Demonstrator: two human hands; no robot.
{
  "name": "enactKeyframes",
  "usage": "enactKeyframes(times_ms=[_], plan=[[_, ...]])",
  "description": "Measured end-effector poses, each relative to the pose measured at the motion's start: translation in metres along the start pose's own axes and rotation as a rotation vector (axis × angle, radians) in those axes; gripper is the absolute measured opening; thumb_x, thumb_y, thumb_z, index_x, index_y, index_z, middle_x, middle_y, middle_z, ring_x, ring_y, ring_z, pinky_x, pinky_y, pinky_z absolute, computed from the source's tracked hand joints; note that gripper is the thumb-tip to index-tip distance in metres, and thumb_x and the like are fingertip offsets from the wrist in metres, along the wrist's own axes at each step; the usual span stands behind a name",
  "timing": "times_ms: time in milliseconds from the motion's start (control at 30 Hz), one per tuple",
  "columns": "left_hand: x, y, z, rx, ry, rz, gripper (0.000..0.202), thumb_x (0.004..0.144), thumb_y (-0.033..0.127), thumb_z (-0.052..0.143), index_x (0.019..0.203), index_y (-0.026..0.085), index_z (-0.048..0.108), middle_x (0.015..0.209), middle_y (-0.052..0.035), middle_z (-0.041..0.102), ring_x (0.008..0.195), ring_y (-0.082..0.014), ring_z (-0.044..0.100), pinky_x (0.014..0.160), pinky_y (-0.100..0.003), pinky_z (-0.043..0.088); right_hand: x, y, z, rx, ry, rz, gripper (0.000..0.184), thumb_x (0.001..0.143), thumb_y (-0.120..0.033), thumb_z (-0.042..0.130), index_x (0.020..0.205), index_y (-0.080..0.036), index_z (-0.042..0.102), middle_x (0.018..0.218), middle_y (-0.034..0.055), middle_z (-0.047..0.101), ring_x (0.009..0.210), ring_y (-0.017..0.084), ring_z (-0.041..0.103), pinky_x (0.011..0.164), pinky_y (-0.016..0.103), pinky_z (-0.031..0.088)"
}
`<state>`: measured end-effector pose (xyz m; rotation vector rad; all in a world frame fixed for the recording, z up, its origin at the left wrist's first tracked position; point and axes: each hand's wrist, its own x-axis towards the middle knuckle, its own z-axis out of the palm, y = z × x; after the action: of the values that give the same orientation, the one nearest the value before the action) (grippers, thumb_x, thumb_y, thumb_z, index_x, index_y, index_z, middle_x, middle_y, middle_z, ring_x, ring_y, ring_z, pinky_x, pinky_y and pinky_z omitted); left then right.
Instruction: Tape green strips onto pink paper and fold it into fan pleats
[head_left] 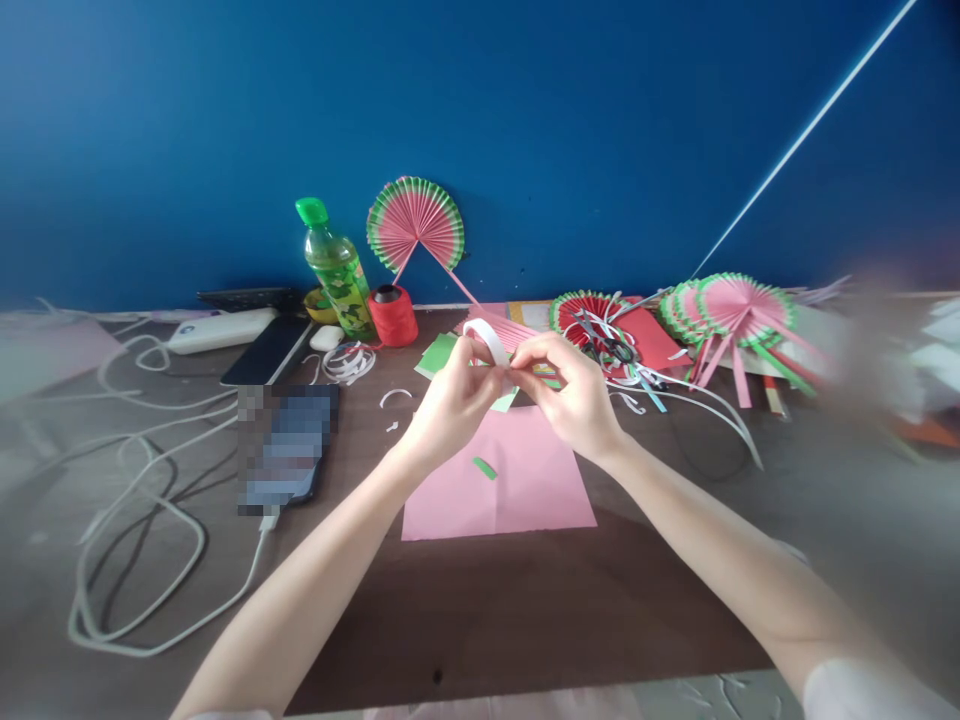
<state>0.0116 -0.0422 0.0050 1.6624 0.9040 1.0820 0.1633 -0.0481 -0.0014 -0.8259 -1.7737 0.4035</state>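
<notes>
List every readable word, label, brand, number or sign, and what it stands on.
No text is legible.
Bottle label: printed, too blurred to read.
White device: small round mark, too small to make out.
Phone screen: pixelated, unreadable.
White loop: no lettering visible.

Dark brown tabletop (pixel 525 620) — a pink sheet (pixel 442 505) lies flat near the middle. To the left, a phone (pixel 292 450) and a looped white cable (pixel 142 653); farther back, a white oblong device (pixel 223 331). A green-capped bottle (pixel 337 285) stands beside a red thread spool (pixel 394 320), coiled white strips (pixel 349 363) just in front — pleated pink-and-green fans (pixel 742 295) heap at right.
</notes>
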Motion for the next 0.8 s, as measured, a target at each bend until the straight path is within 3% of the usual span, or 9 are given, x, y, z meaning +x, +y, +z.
enactKeyframes(times_ms=[200,333,533,800], plan=[[-0.001,0.0,-0.002,0.07,-0.012,0.035,0.01,0.084,0.024,0.045,0.082,0.02,0.036,0.07,0.0019,0.055,0.058,-0.0089,0.053,0.05,-0.021,0.038,-0.001,-0.003,-0.002,-0.185,0.027,-0.151,0.013,0.082,-0.008,0.051,0.082,-0.02,0.053,0.08,0.0022,0.058,0.077,0.014,0.057,0.069,0.029,0.048],[-0.002,0.001,-0.002,0.19,0.004,0.059,0.012,0.083,0.022,0.045,0.08,0.021,0.034,0.057,0.0071,0.049,0.045,-0.0053,0.038,0.043,-0.019,0.026,-0.004,-0.001,0.001,-0.282,0.05,-0.248,0.016,0.083,-0.005,0.049,0.086,-0.02,0.052,0.081,0.0037,0.059,0.078,0.015,0.058,0.069,0.029,0.049],[-0.004,0.009,0.004,0.228,0.075,0.063,0.012,0.082,0.021,0.044,0.078,0.021,0.033,0.051,0.009,0.044,0.042,-0.0048,0.032,0.042,-0.018,0.023,-0.007,-0.002,0.004,-0.325,0.118,-0.292,0.017,0.083,-0.006,0.049,0.091,-0.021,0.053,0.084,0.0045,0.061,0.08,0.015,0.06,0.069,0.029,0.05],[-0.005,0.008,0.006,0.147,0.064,0.009,0.013,0.082,0.023,0.045,0.079,0.021,0.033,0.055,0.007,0.048,0.045,-0.0053,0.033,0.042,-0.018,0.024,-0.005,-0.002,0.003,-0.332,0.069,-0.283,0.015,0.083,-0.006,0.048,0.089,-0.02,0.05,0.082,0.0053,0.058,0.08,0.015,0.057,0.069,0.029,0.049]])
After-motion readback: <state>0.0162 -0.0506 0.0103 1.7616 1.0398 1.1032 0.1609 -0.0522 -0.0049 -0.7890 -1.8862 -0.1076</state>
